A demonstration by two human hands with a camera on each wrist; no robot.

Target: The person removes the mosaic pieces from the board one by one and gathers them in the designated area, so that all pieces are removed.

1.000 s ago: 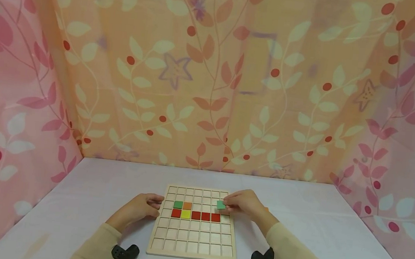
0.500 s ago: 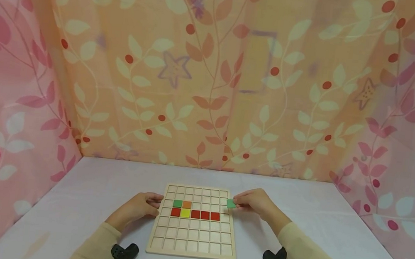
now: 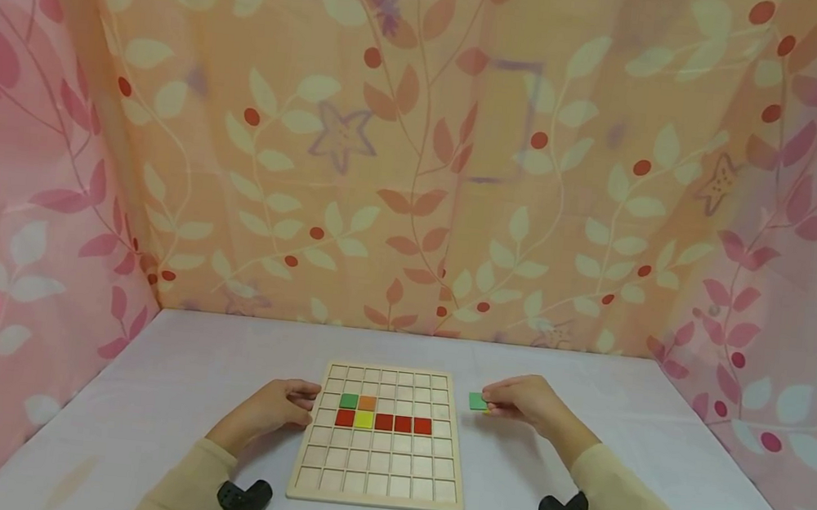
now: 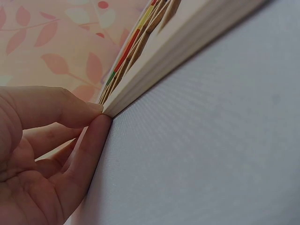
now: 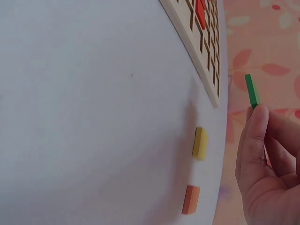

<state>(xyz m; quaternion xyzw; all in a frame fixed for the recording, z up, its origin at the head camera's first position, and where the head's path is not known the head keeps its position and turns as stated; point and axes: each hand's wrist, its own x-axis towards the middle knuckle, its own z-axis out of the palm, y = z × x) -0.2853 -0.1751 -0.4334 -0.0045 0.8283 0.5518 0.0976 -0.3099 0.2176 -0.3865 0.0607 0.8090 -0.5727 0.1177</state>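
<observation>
1. To the right of the board [image 3: 374,501], the right hand [image 3: 525,403] pinches a green tile [image 3: 477,401] between thumb and fingers, off the bench [image 3: 223,344].
2. At the board's left edge, the left hand [image 3: 270,407] rests its fingertips and thumb against the wood, fingers relaxed and loosely bent.
3. The board lies flat on the bench, divided into square cells, seven across and seven deep.
4. Its fourth row from the far side carries a red tile [image 3: 344,418] in the second cell, a yellow tile [image 3: 364,420] beside it, then three more red tiles.
5. Just beyond the first red and the yellow sit another green tile [image 3: 348,401] and an orange tile [image 3: 368,403], side by side.
6. In the right wrist view, a loose yellow piece [image 5: 200,144] and a loose orange piece [image 5: 191,200] lie apart on the bench, the yellow nearer the board.
7. Behind the bench hangs a leaf-patterned curtain [image 3: 419,149].
</observation>
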